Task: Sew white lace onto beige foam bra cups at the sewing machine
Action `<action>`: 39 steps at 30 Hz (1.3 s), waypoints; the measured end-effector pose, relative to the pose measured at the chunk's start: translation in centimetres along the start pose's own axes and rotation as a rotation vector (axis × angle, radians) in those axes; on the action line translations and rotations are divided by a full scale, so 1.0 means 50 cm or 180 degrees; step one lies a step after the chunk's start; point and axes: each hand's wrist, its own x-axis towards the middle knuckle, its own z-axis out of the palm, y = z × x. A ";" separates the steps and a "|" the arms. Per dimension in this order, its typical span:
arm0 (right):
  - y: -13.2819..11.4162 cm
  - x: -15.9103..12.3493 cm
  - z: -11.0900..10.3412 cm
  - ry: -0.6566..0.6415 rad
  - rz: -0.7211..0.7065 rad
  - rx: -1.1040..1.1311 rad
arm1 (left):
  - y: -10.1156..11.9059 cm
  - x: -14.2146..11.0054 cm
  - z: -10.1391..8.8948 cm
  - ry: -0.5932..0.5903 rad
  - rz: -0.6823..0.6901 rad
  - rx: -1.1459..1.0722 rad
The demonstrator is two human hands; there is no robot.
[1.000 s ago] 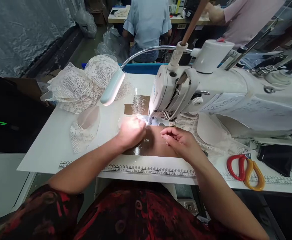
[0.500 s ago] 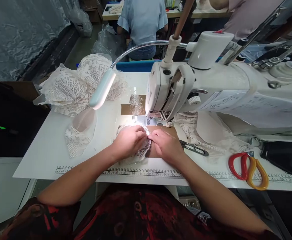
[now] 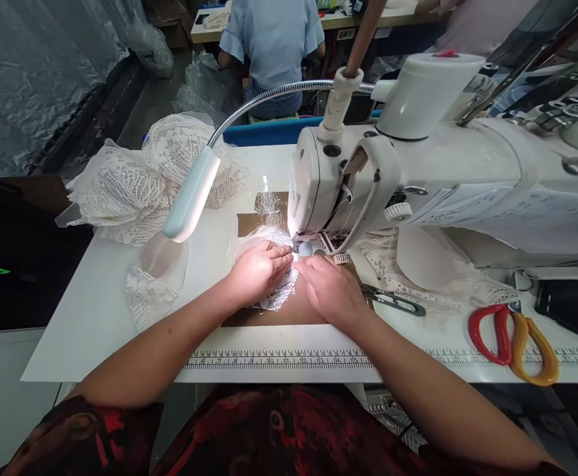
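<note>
A piece of white lace fabric [image 3: 279, 295] lies under the needle area of a white sewing machine [image 3: 313, 192]. My left hand [image 3: 259, 270] rests on the lace, fingers closed together and pressing it close to the presser foot [image 3: 296, 246]. On the other side my right hand [image 3: 331, 287] pinches the right edge of the lace with thumb and forefinger. The fingertips of both hands almost meet in front of the foot. Brown tape [image 3: 289, 316] covers the machine bed below them. Part of the lace is hidden beneath my left hand.
Lace pieces [image 3: 125, 188] are heaped at the left, with a smaller piece [image 3: 150, 291] nearer. A lamp [image 3: 192, 195] hangs over the table. Thread snips [image 3: 395, 301] and red-and-yellow-handled scissors [image 3: 514, 340] lie at the right. A person in blue [image 3: 273, 46] sits beyond.
Both hands have moved the lace slightly forward, and its edge is now at the presser foot. My left fingers have straightened toward the needle. The camera view has shifted a little.
</note>
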 end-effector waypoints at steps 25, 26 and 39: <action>0.008 0.000 0.005 0.0129 -0.0036 0.0100 | -0.019 0.009 0.004 0.0000 -0.0273 0.0193; 0.009 0.000 0.007 0.0138 -0.0032 0.0118 | -0.020 0.008 0.003 -0.0022 -0.0313 0.0221; 0.021 -0.006 0.020 0.0565 -0.0171 0.0457 | -0.008 -0.098 -0.103 0.0154 -0.1425 0.0336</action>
